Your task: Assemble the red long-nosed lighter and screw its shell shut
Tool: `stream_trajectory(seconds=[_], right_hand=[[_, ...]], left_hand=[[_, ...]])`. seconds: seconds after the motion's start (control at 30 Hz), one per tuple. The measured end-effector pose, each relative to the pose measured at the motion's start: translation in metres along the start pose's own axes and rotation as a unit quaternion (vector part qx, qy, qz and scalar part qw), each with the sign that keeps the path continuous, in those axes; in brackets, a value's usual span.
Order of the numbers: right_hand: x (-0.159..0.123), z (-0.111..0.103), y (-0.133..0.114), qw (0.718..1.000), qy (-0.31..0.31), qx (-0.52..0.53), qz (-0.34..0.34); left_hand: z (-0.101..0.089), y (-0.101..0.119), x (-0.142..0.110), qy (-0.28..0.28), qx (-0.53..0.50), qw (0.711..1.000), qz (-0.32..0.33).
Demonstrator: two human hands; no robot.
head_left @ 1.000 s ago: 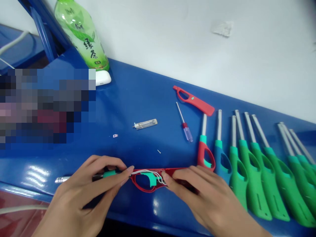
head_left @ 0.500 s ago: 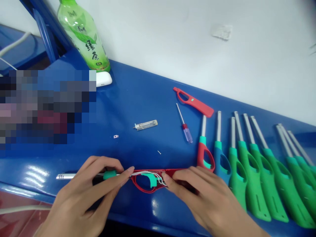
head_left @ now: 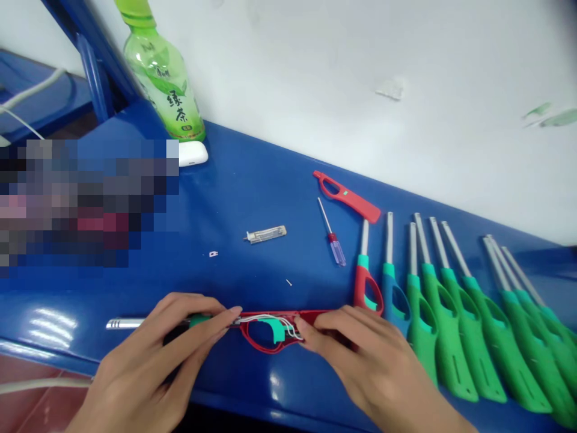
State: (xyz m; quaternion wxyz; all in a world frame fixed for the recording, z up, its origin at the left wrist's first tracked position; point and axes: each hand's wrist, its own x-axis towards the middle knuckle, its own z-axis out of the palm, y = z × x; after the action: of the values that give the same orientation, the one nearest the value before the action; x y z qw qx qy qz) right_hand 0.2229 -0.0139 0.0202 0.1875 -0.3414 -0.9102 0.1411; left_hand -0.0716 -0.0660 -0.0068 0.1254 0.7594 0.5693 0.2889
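An opened red lighter half (head_left: pixel 265 334) lies near the front edge of the blue table (head_left: pixel 252 192), its teal trigger and white wires exposed and its metal nozzle pointing left. My left hand (head_left: pixel 153 361) pinches the nozzle end at the teal collar. My right hand (head_left: pixel 378 367) presses fingertips on the handle end, beside the wires. Both hands are closed on this lighter.
The red cover half (head_left: pixel 347 196), a small screwdriver (head_left: pixel 331 233), a clear gas cartridge (head_left: pixel 267 234), a tiny screw (head_left: pixel 289 281) and a small white part (head_left: pixel 213 254) lie behind. A row of assembled lighters (head_left: pixel 451 313) fills the right. A green tea bottle (head_left: pixel 164 72) and white case (head_left: pixel 193 153) stand back left.
Both hands stay on the lighter with hardly any shift. The view has tilted slightly, so everything sits a little lower in the picture.
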Motion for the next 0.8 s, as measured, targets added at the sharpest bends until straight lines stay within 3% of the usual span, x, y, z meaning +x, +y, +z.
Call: stream_trajectory(seconds=[0.17, 0.37, 0.47, 0.63, 0.8], right_hand=[[0.005, -0.004, -0.002, 1.0, 0.025, -0.009, -0.006], [0.024, -0.036, 0.007, 0.998, 0.06, -0.03, -0.001], [0.036, -0.049, 0.021, 0.994, 0.027, -0.103, 0.004], [0.073, -0.048, 0.04, 0.984, -0.063, -0.168, -0.014], [0.119, -0.022, 0.037, 0.979, -0.096, -0.168, -0.065]], left_hand=[[0.003, -0.008, -0.004, -0.006, -0.009, 1.0, 0.013], [-0.001, -0.012, -0.001, -0.026, 0.003, 0.998, 0.055], [-0.001, -0.006, 0.0, 0.001, -0.004, 0.999, 0.046], [-0.002, -0.001, 0.017, 0.11, 0.067, 0.991, -0.035], [-0.005, -0.011, 0.049, 0.111, 0.124, 0.978, -0.128]])
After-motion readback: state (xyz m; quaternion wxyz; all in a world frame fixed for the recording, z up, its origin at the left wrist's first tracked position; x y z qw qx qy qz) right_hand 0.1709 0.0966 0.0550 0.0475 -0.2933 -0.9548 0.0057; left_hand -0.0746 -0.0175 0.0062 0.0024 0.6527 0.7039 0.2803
